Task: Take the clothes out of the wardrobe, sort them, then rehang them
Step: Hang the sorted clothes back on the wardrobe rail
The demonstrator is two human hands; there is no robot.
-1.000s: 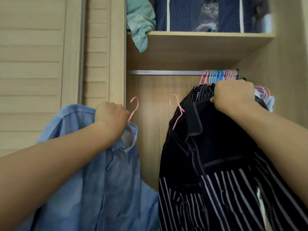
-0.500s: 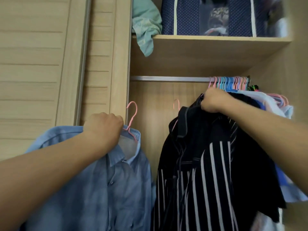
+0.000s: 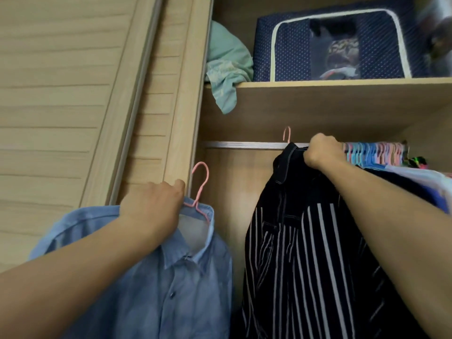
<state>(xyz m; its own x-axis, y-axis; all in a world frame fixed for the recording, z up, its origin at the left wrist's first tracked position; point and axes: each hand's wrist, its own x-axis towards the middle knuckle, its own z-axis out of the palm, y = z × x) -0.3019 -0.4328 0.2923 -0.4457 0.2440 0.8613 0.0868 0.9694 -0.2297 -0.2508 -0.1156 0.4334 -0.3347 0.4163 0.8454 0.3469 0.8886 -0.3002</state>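
Observation:
My left hand point(image 3: 156, 206) grips the collar of a light blue shirt point(image 3: 176, 285) that hangs on a pink hanger point(image 3: 200, 184), low at the wardrobe's left edge and below the rail. My right hand point(image 3: 322, 152) grips the collar of a black striped shirt point(image 3: 305, 253) up at the silver rail point(image 3: 244, 144). That shirt's pink hanger hook point(image 3: 286, 134) pokes up at rail height; I cannot tell whether it sits over the rail.
Several pink and blue hangers point(image 3: 374, 152) with more clothes crowd the rail's right end. On the shelf point(image 3: 318, 83) above lie a crumpled mint green cloth point(image 3: 227, 67) and a navy dotted storage bag point(image 3: 330, 45). The slatted sliding door point(image 3: 73, 106) stands at the left.
My right hand has lifted the black striped shirt from below the rail up to it. My left hand holds the blue shirt at about the same spot. The view has tilted upward.

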